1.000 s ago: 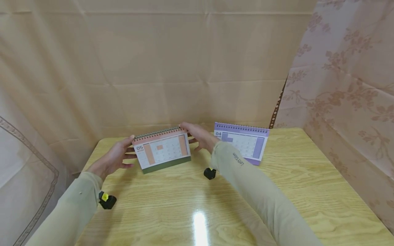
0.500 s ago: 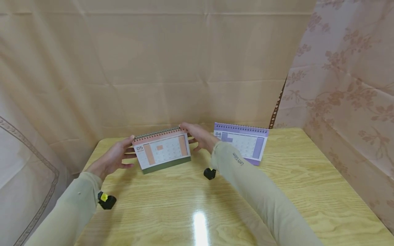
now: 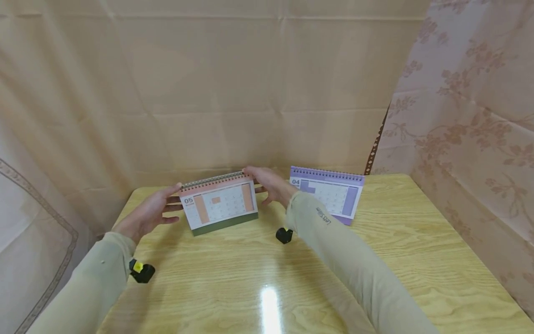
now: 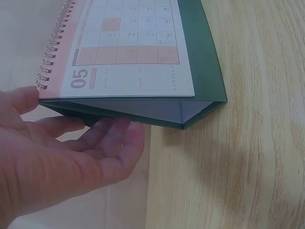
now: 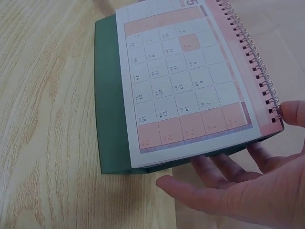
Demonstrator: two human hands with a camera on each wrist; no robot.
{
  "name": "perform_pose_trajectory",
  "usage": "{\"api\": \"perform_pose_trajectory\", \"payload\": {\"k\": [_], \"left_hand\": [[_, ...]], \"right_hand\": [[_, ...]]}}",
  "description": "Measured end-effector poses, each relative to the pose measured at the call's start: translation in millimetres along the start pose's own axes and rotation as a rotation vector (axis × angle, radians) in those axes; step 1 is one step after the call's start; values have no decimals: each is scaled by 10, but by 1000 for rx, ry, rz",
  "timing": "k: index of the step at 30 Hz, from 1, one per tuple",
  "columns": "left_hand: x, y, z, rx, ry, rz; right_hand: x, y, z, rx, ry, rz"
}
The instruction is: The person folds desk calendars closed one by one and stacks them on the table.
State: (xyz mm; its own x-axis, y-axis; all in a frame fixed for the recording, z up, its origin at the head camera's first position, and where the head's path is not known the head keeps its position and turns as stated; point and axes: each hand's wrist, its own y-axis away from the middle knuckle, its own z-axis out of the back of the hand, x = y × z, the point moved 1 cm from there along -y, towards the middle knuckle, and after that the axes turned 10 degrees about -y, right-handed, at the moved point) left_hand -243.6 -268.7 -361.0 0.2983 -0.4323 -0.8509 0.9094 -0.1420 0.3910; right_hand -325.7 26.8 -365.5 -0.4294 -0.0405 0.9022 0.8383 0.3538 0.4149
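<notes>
A desk calendar point(image 3: 225, 204) with a pink page marked 05 stands tilted on its green base, toward the table's far left. My left hand point(image 3: 152, 211) holds its left end, the thumb at the spiral corner and the fingers at the back panel. In the left wrist view, the green stand's hollow side shows beside that hand point(image 4: 71, 152). At the opposite end my right hand point(image 3: 273, 185) grips the upper corner. The right wrist view shows the thumb by the wire spiral point(image 5: 252, 62) and the other fingers point(image 5: 205, 169) passing behind the edge.
A purple desk calendar point(image 3: 333, 195) marked 04 stands just right of my right hand, partly hidden by the forearm. Both calendars are on a wooden table point(image 3: 233, 273) whose far edge meets a beige curtain point(image 3: 208, 93). Patterned cloth point(image 3: 471, 130) hangs along the right side.
My left hand and sleeve have shifted slightly left, and the pink calendar's left end has edged the same way. The right hand and purple calendar look unchanged.
</notes>
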Motion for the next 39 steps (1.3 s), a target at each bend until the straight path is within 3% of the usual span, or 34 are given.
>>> {"api": "perform_pose_trajectory", "payload": {"k": [12, 21, 39], "left_hand": [[10, 2, -31, -8, 55, -66], [-58, 7, -30, -18, 41, -93], [-113, -8, -31, -42, 19, -51]], "right_hand": [[-14, -44, 24, -6, -69, -3], [-9, -62, -24, -61, -57, 58], [-12, -38, -34, -85, -95, 48]]}}
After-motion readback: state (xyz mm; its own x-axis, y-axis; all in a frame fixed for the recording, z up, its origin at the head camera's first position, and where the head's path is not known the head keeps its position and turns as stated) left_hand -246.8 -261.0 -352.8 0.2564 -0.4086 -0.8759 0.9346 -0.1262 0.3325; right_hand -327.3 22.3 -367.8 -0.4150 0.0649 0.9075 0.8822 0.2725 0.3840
